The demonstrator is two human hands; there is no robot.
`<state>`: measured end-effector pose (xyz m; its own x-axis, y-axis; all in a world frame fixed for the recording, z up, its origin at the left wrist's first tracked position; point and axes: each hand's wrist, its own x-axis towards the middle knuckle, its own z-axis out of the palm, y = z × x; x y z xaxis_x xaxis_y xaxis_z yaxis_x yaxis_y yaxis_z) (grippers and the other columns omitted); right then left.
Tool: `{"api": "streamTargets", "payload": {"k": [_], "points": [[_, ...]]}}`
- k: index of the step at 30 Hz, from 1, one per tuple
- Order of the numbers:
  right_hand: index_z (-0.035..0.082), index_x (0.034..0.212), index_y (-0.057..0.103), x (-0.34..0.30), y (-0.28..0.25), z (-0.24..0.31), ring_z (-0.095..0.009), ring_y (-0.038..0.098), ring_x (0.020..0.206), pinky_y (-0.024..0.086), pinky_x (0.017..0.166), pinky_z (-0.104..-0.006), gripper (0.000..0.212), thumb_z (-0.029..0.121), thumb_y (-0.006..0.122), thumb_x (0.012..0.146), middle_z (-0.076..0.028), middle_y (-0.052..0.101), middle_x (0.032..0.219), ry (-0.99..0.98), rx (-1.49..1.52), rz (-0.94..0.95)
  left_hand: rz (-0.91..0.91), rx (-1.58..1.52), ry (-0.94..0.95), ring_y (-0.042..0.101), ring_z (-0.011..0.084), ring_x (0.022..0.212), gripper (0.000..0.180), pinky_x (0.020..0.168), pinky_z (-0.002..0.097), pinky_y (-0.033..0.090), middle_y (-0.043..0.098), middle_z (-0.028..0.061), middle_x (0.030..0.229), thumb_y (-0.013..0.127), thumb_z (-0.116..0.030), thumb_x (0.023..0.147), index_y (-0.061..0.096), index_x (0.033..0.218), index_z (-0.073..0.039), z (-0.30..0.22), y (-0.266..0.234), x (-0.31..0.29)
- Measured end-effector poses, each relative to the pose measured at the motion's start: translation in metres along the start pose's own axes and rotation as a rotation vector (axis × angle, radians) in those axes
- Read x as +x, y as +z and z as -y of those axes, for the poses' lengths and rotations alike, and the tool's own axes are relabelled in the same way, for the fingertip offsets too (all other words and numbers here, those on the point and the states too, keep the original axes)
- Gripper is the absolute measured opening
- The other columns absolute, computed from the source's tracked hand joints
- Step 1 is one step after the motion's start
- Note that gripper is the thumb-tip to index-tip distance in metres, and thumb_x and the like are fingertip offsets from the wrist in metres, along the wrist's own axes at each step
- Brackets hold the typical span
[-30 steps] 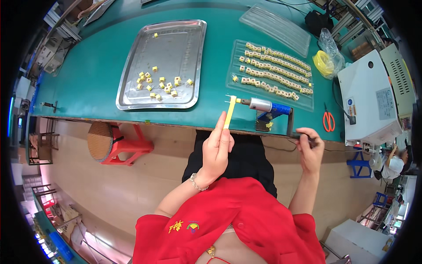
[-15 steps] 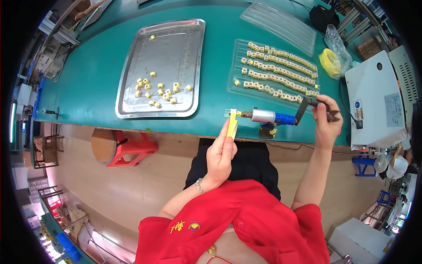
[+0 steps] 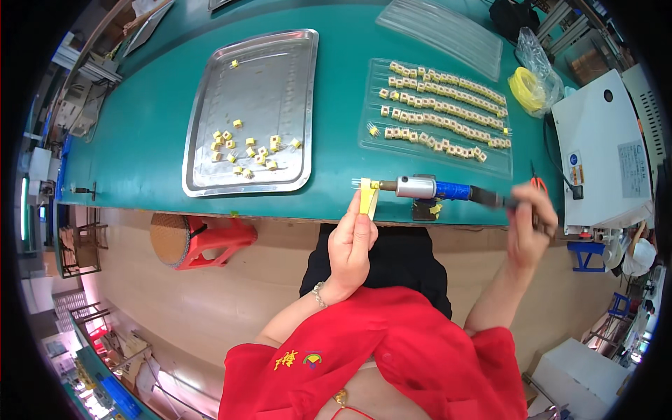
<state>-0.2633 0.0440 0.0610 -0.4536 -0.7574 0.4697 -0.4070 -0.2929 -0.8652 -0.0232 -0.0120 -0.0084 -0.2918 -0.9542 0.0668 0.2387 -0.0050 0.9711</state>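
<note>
A silver and blue hand-cranked winder [image 3: 451,190] lies level at the table's front edge, on a small dark stand [image 3: 424,209]. On its left tip sits a small yellow component [image 3: 365,184] with thin metal pins pointing left. My left hand [image 3: 350,248] pinches a strip of yellow tape [image 3: 368,204] that runs up to the component. At the winder's other end, my right hand [image 3: 530,227] is closed around the dark crank [image 3: 493,199], which is smeared by motion. Beyond the winder, a clear plastic tray [image 3: 365,105] carries several rows of similar components [image 3: 444,108].
A metal tray [image 3: 259,84] with several loose yellow components stands at the left. Behind the rows lies a clear plastic lid [image 3: 441,35]. A bagged yellow coil [image 3: 525,91], red-handled tool [image 3: 537,183] and white machine [image 3: 605,161] are at the right. A red stool [image 3: 210,241] stands below.
My right hand has swung the crank to the right and down toward me. My left hand keeps its pinch on the tape, almost in place. The whole view has shifted slightly.
</note>
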Motion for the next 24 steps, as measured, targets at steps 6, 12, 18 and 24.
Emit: {"api": "streamTargets", "payload": {"k": [6, 12, 18, 24], "points": [[0.001, 0.082, 0.063, -0.005, 0.015, -0.062, -0.003, 0.043, 0.058, 0.030, 0.051, -0.0178, 0.013, 0.009, 0.054, 0.087, 0.002, 0.055, 0.071, 0.329, -0.088, 0.151, -0.009, 0.005, -0.019, 0.035, 0.0032, 0.053, 0.040, 0.048, 0.0184, 0.030, 0.042, -0.0024, 0.061, 0.037, -0.013, 0.097, 0.034, 0.133, 0.005, 0.001, 0.003, -0.003], [-0.002, 0.082, 0.065, 0.009, -0.001, 0.006, -0.003, 0.041, 0.055, 0.027, 0.049, -0.0181, 0.018, 0.010, 0.053, 0.087, 0.001, 0.054, 0.068, 0.133, -0.042, 0.043, -0.031, 0.027, -0.022, 0.036, 0.0028, 0.054, 0.040, 0.049, 0.0178, 0.031, 0.042, -0.0021, 0.062, 0.038, -0.014, 0.097, 0.035, 0.133, 0.004, -0.002, -0.002, 0.000], [0.002, 0.089, 0.064, -0.023, 0.008, -0.066, -0.003, 0.042, 0.058, 0.029, 0.050, -0.0180, 0.013, 0.013, 0.056, 0.089, 0.002, 0.054, 0.074, 0.358, -0.039, 0.132, -0.036, 0.059, -0.049, 0.035, 0.0025, 0.054, 0.039, 0.048, 0.0174, 0.030, 0.041, -0.0033, 0.062, 0.038, -0.016, 0.097, 0.038, 0.131, 0.005, -0.004, 0.004, 0.009], [0.001, 0.091, 0.063, -0.055, 0.008, -0.022, -0.003, 0.045, 0.061, 0.032, 0.053, -0.0167, 0.012, 0.011, 0.057, 0.088, 0.001, 0.054, 0.075, 0.374, 0.015, 0.072, 0.000, -0.221, -0.221, 0.030, 0.0014, 0.051, 0.035, 0.044, 0.0180, 0.025, 0.036, -0.0049, 0.059, 0.042, -0.022, 0.097, 0.046, 0.122, 0.002, -0.008, 0.002, 0.024]]}}
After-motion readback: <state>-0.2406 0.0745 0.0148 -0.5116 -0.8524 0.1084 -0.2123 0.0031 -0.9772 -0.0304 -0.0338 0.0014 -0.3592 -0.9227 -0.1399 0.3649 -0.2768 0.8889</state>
